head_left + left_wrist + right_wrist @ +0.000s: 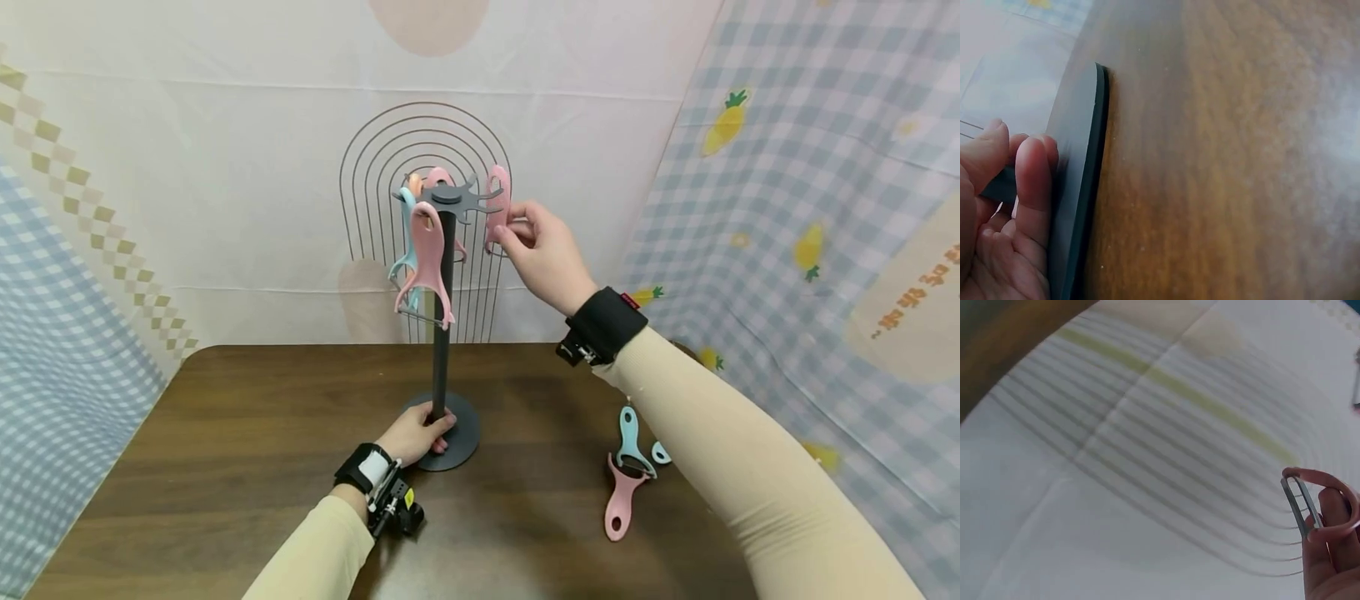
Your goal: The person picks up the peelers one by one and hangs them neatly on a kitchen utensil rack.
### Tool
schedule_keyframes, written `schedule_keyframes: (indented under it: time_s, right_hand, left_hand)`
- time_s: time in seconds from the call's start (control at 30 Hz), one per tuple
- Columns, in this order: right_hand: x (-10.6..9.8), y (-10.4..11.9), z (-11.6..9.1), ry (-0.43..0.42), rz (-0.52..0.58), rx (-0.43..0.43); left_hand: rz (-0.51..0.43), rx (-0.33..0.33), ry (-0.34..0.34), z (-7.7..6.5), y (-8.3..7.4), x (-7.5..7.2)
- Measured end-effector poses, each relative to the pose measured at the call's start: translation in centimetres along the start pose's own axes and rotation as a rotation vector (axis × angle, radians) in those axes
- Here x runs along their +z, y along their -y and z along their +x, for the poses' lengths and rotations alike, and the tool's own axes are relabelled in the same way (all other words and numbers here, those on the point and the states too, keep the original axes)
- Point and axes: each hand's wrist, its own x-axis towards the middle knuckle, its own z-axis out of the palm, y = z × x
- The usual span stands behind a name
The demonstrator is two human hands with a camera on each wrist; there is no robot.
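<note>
A dark grey stand with a round base (pixel 467 429), an upright post (pixel 441 358) and a hooked top (pixel 447 195) stands on the table. Low on the post, my left hand (pixel 411 435) grips it just above the base. My right hand (pixel 546 254) pinches a pink peeler (pixel 497 192) by its lower part, its handle loop up beside the right-hand hooks. In the right wrist view, the metal blade (pixel 1300 506) points away from the fingers. On other hooks hang a pink peeler (pixel 428 250) in front, a blue peeler (pixel 409 229), an orange one (pixel 415 184) and another pink one (pixel 439 176).
On the wooden table (pixel 225 467), right of the stand, lie a blue peeler (pixel 628 432) and a pink peeler (pixel 619 504) with their heads together. Another blue piece (pixel 660 453) is partly hidden by the right sleeve. A white patterned cloth (pixel 247 183) hangs behind.
</note>
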Motion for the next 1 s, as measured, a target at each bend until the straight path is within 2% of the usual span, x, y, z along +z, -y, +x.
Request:
schedule_keyframes:
  time_s: [0.23, 0.5, 1.0]
  right_hand:
    - [0.4, 1.5, 0.2, -0.012, 0.020, -0.027]
    - [0.7, 2.6, -0.2, -0.014, 0.017, -0.098]
    - [1.0, 3.1, -0.6, -0.033, 0.001, -0.147]
  left_hand:
    - [-0.015, -0.032, -0.012, -0.2, -0.3, 0.1]
    - [-0.026, -0.032, -0.013, -0.3, -0.5, 0.1]
    - [-0.024, -0.048, -0.011, -0.4, -0.5, 0.0]
